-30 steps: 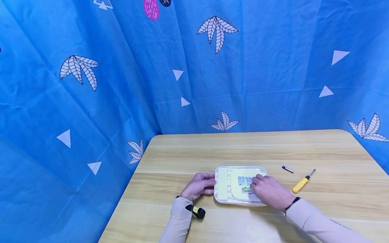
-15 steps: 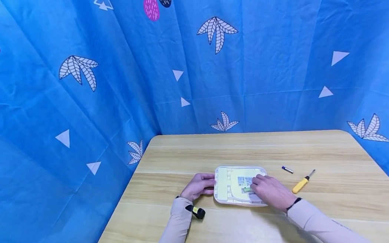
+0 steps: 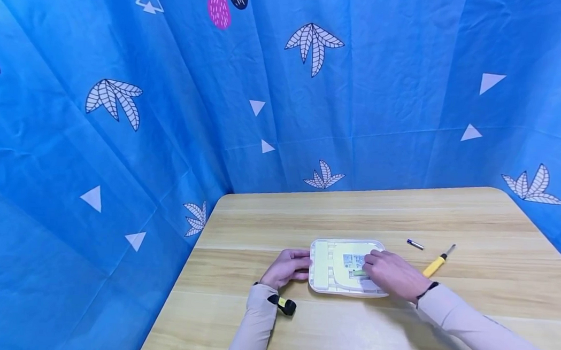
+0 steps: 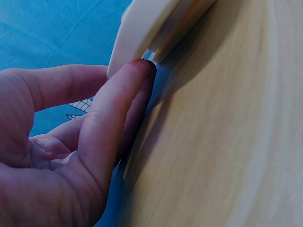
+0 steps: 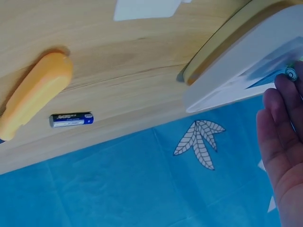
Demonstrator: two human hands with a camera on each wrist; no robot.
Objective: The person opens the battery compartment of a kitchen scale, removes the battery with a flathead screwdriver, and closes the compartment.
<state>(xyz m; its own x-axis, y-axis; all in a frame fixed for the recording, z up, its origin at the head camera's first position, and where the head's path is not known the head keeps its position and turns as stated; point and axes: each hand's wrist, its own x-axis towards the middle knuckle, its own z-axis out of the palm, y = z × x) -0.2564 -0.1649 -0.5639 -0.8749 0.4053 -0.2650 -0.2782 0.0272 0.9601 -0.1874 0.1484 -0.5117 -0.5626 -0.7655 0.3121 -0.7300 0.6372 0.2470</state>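
While both hands hold the white device [image 3: 325,266], battery [image 3: 414,244] and screwdriver [image 3: 436,262] lie nearby — untouched

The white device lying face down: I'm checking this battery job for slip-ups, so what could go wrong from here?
The loose battery lies bare on the table near the screwdriver; a nudge from the right sleeve might roll it away. The left hand only touches the edge of the white device, so it could slide under a push from the right hand. The right fingers hide the green part, so the fit is hard to see.
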